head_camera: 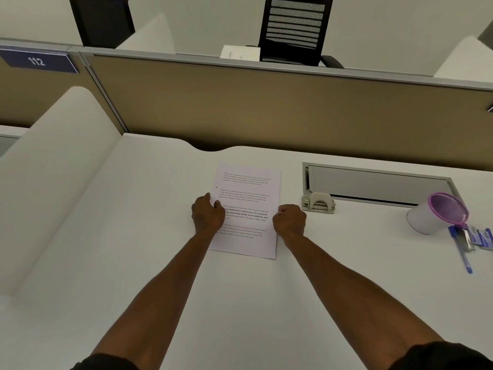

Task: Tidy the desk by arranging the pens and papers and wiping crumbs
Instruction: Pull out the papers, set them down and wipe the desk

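A printed sheet of paper (249, 201) lies flat in the middle of the white desk (133, 249). My left hand (207, 216) rests on the paper's left edge with fingers curled onto it. At the paper's right edge my right hand (289, 221) is curled into a fist touching the sheet. A white pen cup with a pink rim (437, 213) lies tipped on its side at the right. Blue pens (464, 252) lie spilled on the desk just in front of the cup's mouth.
A grey cable hatch (378, 186) is set into the desk behind the cup, with a small metal bracket (318, 202) at its left corner. A tan partition (266, 102) closes the far edge, a white divider (58, 161) the left. Chairs stand beyond.
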